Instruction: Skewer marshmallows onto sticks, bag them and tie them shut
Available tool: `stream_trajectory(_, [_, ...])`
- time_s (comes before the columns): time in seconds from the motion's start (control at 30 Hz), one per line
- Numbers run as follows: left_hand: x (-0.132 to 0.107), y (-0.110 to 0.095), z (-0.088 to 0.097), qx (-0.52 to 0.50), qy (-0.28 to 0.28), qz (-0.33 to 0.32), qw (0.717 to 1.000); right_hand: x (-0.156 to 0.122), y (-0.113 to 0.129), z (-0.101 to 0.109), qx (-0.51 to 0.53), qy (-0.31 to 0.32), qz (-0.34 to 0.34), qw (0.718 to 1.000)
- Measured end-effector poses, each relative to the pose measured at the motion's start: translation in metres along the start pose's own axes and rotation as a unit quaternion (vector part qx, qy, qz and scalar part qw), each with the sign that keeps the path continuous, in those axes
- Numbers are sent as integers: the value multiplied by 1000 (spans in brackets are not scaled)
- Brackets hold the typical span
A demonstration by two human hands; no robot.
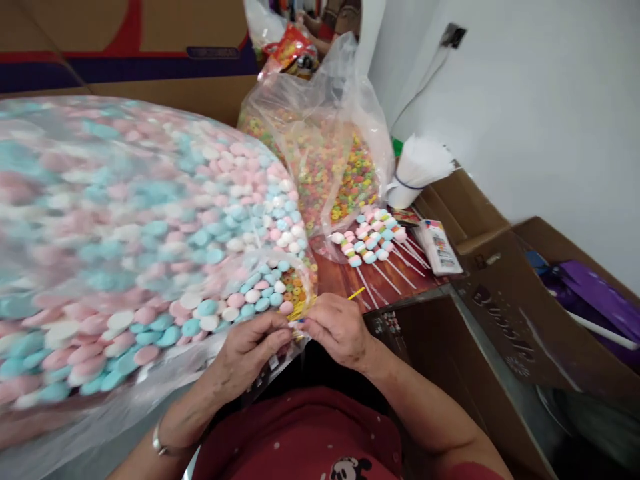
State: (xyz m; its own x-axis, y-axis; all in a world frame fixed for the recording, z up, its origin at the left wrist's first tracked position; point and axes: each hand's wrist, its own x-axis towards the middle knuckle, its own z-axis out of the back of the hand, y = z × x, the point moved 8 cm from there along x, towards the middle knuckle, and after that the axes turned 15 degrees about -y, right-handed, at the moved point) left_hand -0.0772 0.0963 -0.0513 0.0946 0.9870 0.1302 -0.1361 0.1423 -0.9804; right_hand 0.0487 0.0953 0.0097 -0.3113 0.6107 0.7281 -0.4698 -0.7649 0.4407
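Found thin clear plastic film, glossy and creased, on the large bag (100, 200) and the smaller bag (325, 133). Judged the pastel sweets (250, 293) inside matt and chalky. Recorded plain matt brown cardboard on the boxes (165, 93). Saw a smooth, faintly shiny red-brown wood-look top on the desk (345, 277). Noted a smooth yellow stick (356, 293), material not discernible, pinched in the right hand (340, 330). Logged polished metal on the bracelet (159, 443) and soft matt red cloth on the shirt (300, 433).

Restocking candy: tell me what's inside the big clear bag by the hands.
Pink, blue and white candy discs fill the bag, with colourful rings at its near corner. Lower layers are covered.
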Motion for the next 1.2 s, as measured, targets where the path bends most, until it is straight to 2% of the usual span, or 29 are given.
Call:
stream_trajectory(0.1, [-1, -6, 3, 26, -8, -35, 999, -3, 5, -3, -48, 14, 33, 998])
stream_trajectory(0.2, [-2, -7, 2, 57, -5, -76, 995, -8, 0, -9, -110, 50, 28, 992])
stream_trajectory(0.33, [-1, -5, -3, 72, 3, -74, 995, -10, 0, -6, -119, 50, 17, 991])
stream_trajectory(0.43, [0, -13, -4, 73, -18, -84, 994, -7, -3, 15, -55, 19, -18, 998])
stream_trajectory(0.5, [2, -18, -2, 84, -32, -95, 991, -3, -24, 41, -41, -34, -97, 994])
stream_trajectory(0.57, [3, -20, 0, 93, -40, -103, 990, -7, -58, 69, -129, -80, -208, 966])
stream_trajectory(0.6, [3, -21, 1, 95, -41, -109, 989, -10, -71, 77, -189, -69, -232, 952])
stream_trajectory(0.63, [2, -22, 1, 96, -44, -121, 987, -13, -82, 79, -255, -30, -243, 935])
stream_trajectory(0.7, [0, -25, 1, 94, -48, -154, 982, -21, -96, 75, -356, 56, -240, 901])
stream_trajectory(0.77, [-1, -28, 0, 88, -54, -186, 977, -28, -103, 68, -409, 102, -234, 876])
stream_trajectory(0.87, [3, -29, -1, 83, -60, -207, 973, -32, -108, 62, -447, 105, -237, 856])
stream_trajectory(0.97, [10, -25, 0, 84, -56, -193, 976, -31, -113, 68, -468, 104, -241, 844])
stream_trajectory(1.1, [20, -12, 8, 85, -59, -147, 984, -23, -108, 103, -464, 72, -220, 855])
stream_trajectory(1.17, [24, -3, 13, 77, -68, -120, 987, -8, -84, 124, -411, -26, -115, 904])
stream_trajectory(1.2, [26, 1, 15, 70, -72, -109, 989, -3, -73, 131, -372, -52, -76, 924])
